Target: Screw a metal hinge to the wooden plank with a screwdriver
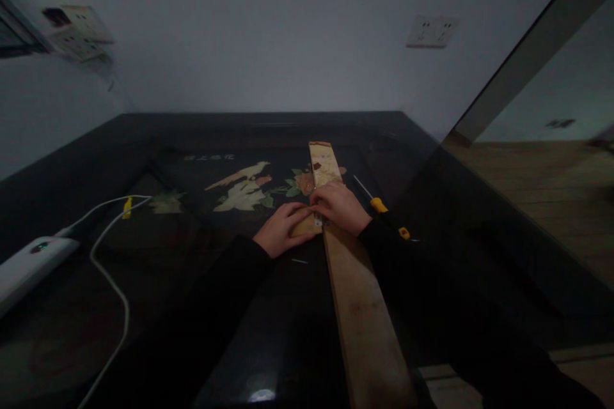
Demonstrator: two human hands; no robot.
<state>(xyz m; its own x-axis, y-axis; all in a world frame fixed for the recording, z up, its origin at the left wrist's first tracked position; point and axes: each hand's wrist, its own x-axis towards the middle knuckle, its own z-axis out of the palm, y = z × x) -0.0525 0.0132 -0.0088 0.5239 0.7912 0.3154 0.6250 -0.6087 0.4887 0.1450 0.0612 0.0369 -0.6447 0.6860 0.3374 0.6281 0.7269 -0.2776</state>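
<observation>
A long wooden board (362,313) runs from the near edge up the middle of the dark table. Against its left side sits a short wooden piece (305,226), with my left hand (283,231) closed around it. My right hand (343,206) rests across the board, its fingers bent and pressed together close to my left fingertips. What they pinch, if anything, is hidden. A small light, shiny part (318,220) shows under the fingers where the two wooden pieces meet; its kind is unclear. To the right lies a screwdriver (378,205) with a yellow and black handle.
A thin metal pin or screw (300,261) lies left of the board. At far left, a white power bank (36,268) has a white cable (122,297) curving toward me. The glossy table (268,120) bears a bird-and-flower picture and meets the wall.
</observation>
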